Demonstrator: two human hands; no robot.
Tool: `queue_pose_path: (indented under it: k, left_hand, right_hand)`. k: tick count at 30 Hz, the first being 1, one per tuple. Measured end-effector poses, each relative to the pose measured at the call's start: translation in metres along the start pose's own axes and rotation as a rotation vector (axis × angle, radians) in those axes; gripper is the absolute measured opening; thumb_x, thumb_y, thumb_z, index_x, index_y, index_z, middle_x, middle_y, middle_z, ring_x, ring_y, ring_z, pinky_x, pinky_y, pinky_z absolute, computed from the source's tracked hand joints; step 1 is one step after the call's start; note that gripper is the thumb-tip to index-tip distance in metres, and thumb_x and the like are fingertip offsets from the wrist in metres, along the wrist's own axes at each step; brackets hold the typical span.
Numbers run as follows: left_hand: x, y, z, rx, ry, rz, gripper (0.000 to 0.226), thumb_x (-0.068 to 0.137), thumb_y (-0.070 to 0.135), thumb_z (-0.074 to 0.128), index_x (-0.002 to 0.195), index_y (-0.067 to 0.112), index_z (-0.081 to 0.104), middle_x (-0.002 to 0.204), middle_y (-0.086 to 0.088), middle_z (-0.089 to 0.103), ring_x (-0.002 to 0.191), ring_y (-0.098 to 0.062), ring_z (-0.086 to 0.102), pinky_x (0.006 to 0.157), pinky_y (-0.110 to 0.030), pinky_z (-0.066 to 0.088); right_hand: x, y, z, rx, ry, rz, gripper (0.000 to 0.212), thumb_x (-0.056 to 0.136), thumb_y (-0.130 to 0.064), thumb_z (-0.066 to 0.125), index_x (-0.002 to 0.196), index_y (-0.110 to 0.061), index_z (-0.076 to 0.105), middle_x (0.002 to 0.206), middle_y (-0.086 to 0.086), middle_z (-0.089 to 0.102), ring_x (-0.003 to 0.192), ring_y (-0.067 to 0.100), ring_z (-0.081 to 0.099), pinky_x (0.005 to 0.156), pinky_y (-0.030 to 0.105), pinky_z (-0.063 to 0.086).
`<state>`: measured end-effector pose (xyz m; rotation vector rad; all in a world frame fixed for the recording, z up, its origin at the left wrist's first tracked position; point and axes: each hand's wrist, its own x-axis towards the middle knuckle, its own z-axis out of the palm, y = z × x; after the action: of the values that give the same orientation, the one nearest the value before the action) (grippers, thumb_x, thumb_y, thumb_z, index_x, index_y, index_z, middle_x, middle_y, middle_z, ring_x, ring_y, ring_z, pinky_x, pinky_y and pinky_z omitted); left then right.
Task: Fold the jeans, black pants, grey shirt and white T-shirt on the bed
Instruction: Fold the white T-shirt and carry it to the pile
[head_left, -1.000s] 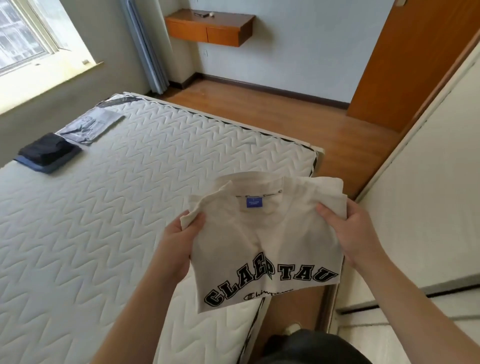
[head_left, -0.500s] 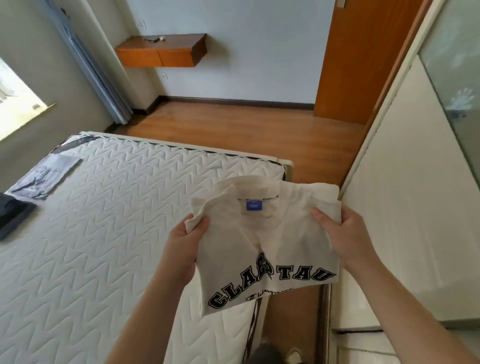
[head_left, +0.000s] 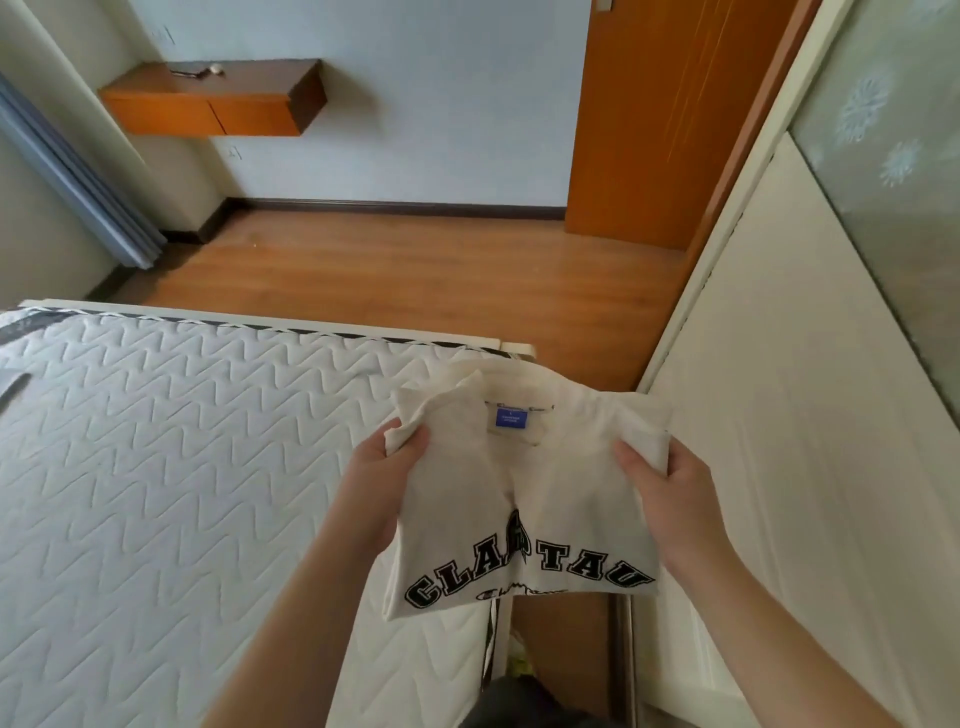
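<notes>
Two hands hold the folded T-shirt (head_left: 524, 499) in the air over the bed's (head_left: 171, 467) near right corner. Left hand (head_left: 376, 499) grips its left edge, thumb on top of the cloth; right hand (head_left: 670, 499) grips the right edge the same way. Collar and blue tag (head_left: 511, 418) face up, black lettering runs along the near edge. Beyond the bed lie a wood floor (head_left: 405, 270), a wall shelf (head_left: 213, 101) and an orange door (head_left: 670, 114).

A folded white cotton T-shirt (head_left: 524, 499) with black lettering is gripped at its sides by the left hand (head_left: 376, 499) and right hand (head_left: 670, 499), above the edge of the white quilted bed (head_left: 156, 467).
</notes>
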<state>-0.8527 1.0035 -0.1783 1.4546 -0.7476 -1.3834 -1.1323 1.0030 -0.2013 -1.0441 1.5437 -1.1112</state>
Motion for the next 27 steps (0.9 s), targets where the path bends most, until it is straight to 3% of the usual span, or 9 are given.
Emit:
queue_pose_path:
  k: [8,13,22,25,27]
  left_hand:
    - [0.106,0.033,0.019,0.030,-0.081,-0.037,0.014,0.085,0.038,0.067,0.091,0.027,0.073,0.095,-0.004,0.075,0.084,-0.018,0.072,0.067,-0.029,0.056]
    - [0.153,0.049,0.032,0.002,-0.115,-0.016,0.011,0.093,0.031,0.064,0.097,0.023,0.072,0.101,-0.007,0.074,0.091,-0.021,0.072,0.070,-0.029,0.056]
    - [0.254,0.070,0.073,-0.029,-0.061,-0.013,0.016,0.097,0.026,0.059,0.096,0.032,0.074,0.098,-0.003,0.075,0.086,-0.016,0.072,0.066,-0.026,0.056]
    - [0.300,0.078,0.088,-0.042,-0.017,-0.031,0.014,0.097,0.025,0.059,0.101,0.027,0.072,0.102,-0.007,0.074,0.091,-0.021,0.071,0.071,-0.031,0.056]
    - [0.328,0.087,0.097,-0.075,0.020,-0.046,0.016,0.098,0.025,0.058,0.108,0.024,0.070,0.101,-0.006,0.074,0.089,-0.019,0.070,0.065,-0.026,0.055]
  right_hand:
    - [0.089,-0.023,0.019,-0.007,0.096,0.017,0.010,0.085,-0.042,0.070,0.094,-0.036,0.070,0.091,-0.013,0.073,0.084,0.009,0.069,0.077,0.036,0.057]
    - [0.140,-0.040,0.011,-0.022,0.103,-0.009,0.012,0.082,-0.046,0.071,0.094,-0.044,0.069,0.092,-0.013,0.073,0.084,0.010,0.070,0.077,0.037,0.058]
    - [0.287,-0.056,0.030,-0.166,0.012,-0.059,0.007,0.088,-0.041,0.067,0.093,-0.036,0.067,0.086,-0.019,0.071,0.076,0.004,0.067,0.069,0.033,0.056]
    - [0.361,-0.061,0.046,-0.174,-0.047,-0.053,0.002,0.088,-0.039,0.068,0.088,-0.037,0.066,0.082,-0.020,0.070,0.074,0.006,0.067,0.066,0.035,0.054]
    - [0.410,-0.067,0.062,-0.179,-0.098,-0.036,0.003,0.087,-0.040,0.068,0.087,-0.040,0.065,0.082,-0.021,0.070,0.074,0.006,0.067,0.068,0.036,0.055]
